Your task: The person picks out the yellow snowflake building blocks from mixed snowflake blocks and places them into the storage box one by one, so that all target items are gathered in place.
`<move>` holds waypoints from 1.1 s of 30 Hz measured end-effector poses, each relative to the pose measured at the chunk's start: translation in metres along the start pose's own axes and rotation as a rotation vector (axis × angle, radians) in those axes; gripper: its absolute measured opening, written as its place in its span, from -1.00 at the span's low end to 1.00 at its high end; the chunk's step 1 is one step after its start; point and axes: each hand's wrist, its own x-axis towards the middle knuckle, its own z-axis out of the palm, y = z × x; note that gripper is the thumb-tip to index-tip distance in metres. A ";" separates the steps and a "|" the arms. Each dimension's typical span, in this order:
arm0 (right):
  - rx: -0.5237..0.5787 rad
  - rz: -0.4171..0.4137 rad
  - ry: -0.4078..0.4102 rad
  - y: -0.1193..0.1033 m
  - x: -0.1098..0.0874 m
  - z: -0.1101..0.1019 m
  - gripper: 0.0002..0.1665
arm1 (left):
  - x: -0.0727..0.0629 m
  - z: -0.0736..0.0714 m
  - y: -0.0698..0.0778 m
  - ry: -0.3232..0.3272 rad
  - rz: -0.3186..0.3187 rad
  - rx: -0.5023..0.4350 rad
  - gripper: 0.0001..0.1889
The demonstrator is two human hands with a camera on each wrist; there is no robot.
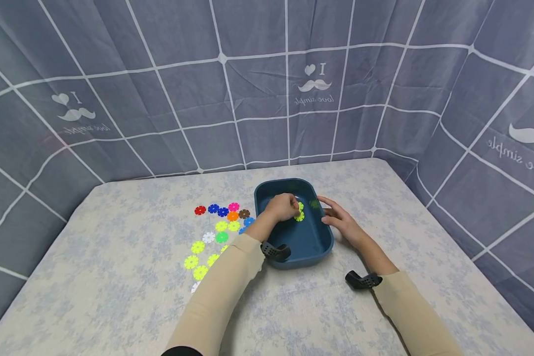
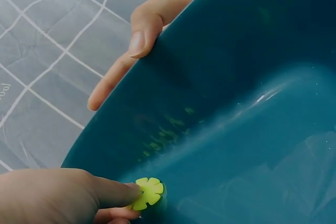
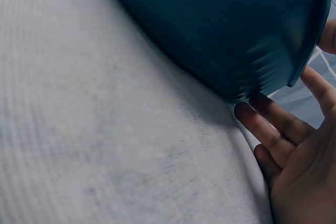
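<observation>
My left hand [image 1: 284,207] reaches into a dark blue plastic bin [image 1: 307,247]. Between thumb and fingers it pinches a yellow-green notched disc [image 2: 148,192], low by the bin's inner wall. In the head view, yellow-green discs [image 1: 300,216] show right at those fingertips. My right hand [image 1: 343,225] holds the bin's right side. Its thumb hooks over the rim in the left wrist view, while its other fingers [image 3: 268,129] lie along the outer wall near the base in the right wrist view.
Left of the bin, loose notched discs lie spread on the pale floral tablecloth [image 1: 115,257]: several yellow-green discs [image 1: 200,272], a red disc [image 1: 200,210], a green disc [image 1: 221,237] and other colours. A grey-blue checked curtain [image 1: 258,143] hangs behind and beside the table.
</observation>
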 end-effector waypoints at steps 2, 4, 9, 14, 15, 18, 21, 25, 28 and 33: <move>0.003 -0.003 -0.001 0.001 0.000 0.000 -0.29 | 0.000 0.001 0.000 -0.013 -0.003 0.009 -0.88; 0.003 -0.003 0.000 0.001 0.000 0.000 -0.29 | 0.000 0.002 0.001 -0.025 -0.005 0.019 -0.88; 0.004 -0.007 0.000 0.002 0.000 0.000 -0.29 | 0.001 0.004 0.003 -0.032 -0.008 0.024 -0.87; 0.005 -0.011 -0.001 0.002 0.000 0.000 -0.30 | 0.003 0.005 0.002 -0.033 -0.013 -0.017 -0.87; 0.005 -0.010 -0.001 0.002 0.001 0.000 -0.30 | 0.004 0.006 0.002 -0.035 -0.013 -0.022 -0.87; 0.007 -0.012 0.002 0.002 0.001 0.000 -0.29 | 0.006 0.006 0.001 -0.041 -0.007 -0.031 -0.89; 0.009 -0.015 -0.003 0.003 0.001 0.000 -0.29 | 0.007 0.006 0.000 -0.031 -0.005 -0.037 -0.89; 0.010 -0.020 -0.008 0.004 0.001 0.000 -0.29 | 0.007 0.005 0.000 -0.017 -0.006 -0.039 -0.88; 0.008 -0.016 -0.007 0.004 0.002 -0.001 -0.29 | 0.007 0.005 0.000 -0.021 -0.007 -0.032 -0.89; 0.004 -0.004 0.000 0.004 0.001 -0.001 -0.29 | 0.007 0.006 0.001 -0.030 -0.004 0.002 -0.90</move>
